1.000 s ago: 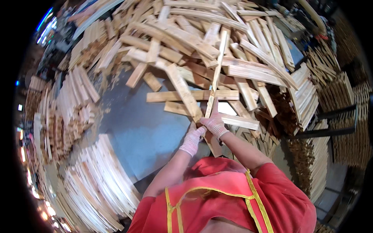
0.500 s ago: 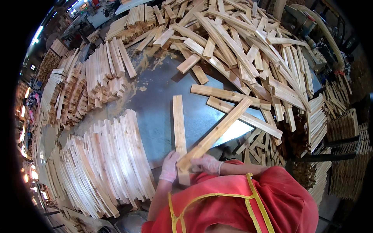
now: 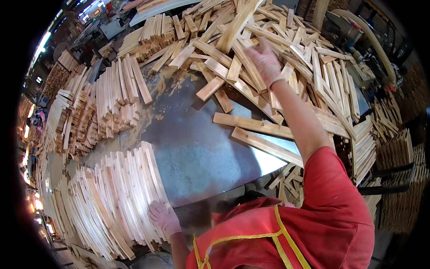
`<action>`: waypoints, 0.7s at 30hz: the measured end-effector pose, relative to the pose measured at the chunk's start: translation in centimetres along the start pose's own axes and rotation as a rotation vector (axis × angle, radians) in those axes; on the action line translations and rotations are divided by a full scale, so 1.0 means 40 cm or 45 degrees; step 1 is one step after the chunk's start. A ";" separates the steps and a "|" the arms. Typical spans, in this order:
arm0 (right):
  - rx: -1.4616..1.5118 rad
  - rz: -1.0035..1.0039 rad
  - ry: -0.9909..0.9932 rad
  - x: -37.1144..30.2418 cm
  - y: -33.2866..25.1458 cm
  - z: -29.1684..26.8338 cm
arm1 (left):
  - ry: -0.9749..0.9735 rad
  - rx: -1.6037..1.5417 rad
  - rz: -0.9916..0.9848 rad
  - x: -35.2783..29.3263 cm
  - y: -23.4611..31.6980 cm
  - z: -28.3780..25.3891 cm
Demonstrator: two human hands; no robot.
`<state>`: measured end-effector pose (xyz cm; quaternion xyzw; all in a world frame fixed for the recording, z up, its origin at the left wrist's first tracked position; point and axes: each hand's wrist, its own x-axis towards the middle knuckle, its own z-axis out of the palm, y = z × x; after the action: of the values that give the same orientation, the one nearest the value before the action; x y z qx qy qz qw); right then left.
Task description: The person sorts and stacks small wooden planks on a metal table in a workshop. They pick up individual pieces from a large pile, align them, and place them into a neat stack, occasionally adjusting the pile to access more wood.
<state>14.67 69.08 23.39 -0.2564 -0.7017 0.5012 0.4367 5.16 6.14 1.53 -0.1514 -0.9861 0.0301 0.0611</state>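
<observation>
Blurred plank: one pale length of wood (image 3: 237, 28) is tilted above the heap at the worktop's far side, too smeared to make out its ends well.
Right hand: the gloved right hand (image 3: 267, 65) reaches out just beside that plank, fingers loosely spread, nothing to be seen between them.
Heap: a jumble of planks (image 3: 251, 69) lies crisscrossed under the reaching arm, filling the far right part of the worktop.
Two loose planks: one (image 3: 251, 124) lies below the heap, and a second (image 3: 264, 145) sits nearer the worktop's near right edge; the forearm crosses over their right side.
Left hand: the left hand (image 3: 164, 218), gloved too, rests at the right end of the row; I can't tell whether its fingers grip.
Row: many narrow planks (image 3: 121, 193) are lined up side by side at the near left corner.
Worktop: blue-grey metal (image 3: 192, 152), with sawdust (image 3: 163, 85) toward the far left.
Stacks: more planks (image 3: 118, 89) are piled along the left edge.
Clothing: red shirt (image 3: 336, 197), yellow-trimmed red apron (image 3: 242, 219).
</observation>
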 end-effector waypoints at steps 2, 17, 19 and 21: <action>-0.933 0.104 0.022 0.029 0.079 -0.079 | -0.072 0.084 -0.128 -0.006 0.016 0.016; -0.167 0.746 -0.005 -0.731 0.107 -0.012 | -0.823 -1.287 0.616 -0.020 0.516 -0.197; -0.072 0.648 -0.102 -0.866 0.069 0.081 | -0.945 -1.728 0.612 -0.015 0.550 -0.118; -0.187 0.895 -0.542 -0.960 0.078 0.155 | -1.074 -1.413 0.536 0.025 0.611 -0.180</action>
<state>27.75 36.63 6.11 -0.4014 -0.6799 0.6102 0.0650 12.34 30.03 6.86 -0.3221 -0.7458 -0.4075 -0.4171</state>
